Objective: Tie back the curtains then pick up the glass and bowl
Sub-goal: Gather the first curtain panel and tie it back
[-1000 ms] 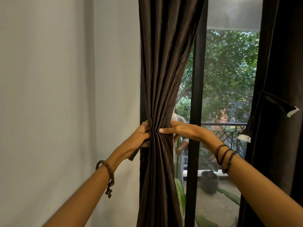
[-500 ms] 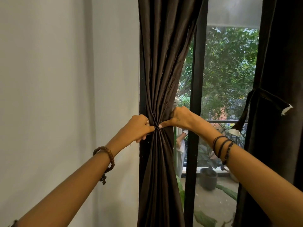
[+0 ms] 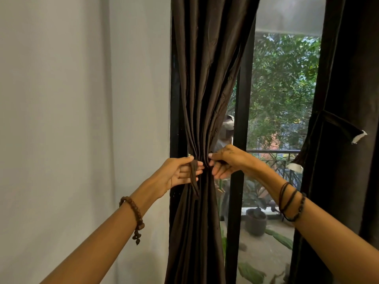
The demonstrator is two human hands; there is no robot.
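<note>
I have the dark curtain [image 3: 202, 83] cinched between my hands, its folds running vertically; my left hand [image 3: 180, 174] grips the tie-back strap [image 3: 193, 177] hanging downward, my right hand [image 3: 224, 161] pinches the gather opposite.

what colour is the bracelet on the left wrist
Brown wooden-looking beads: the bracelet, seen in the head view.

Place: room in a home, at a balcony door.
Evidence: dark floor-length curtains [image 3: 207, 83] over a black-framed glass door [image 3: 242, 111]; plain wall [image 3: 82, 99]; outside, balcony railing [image 3: 274, 152], potted plant [image 3: 255, 221], trees [image 3: 285, 78].
</note>
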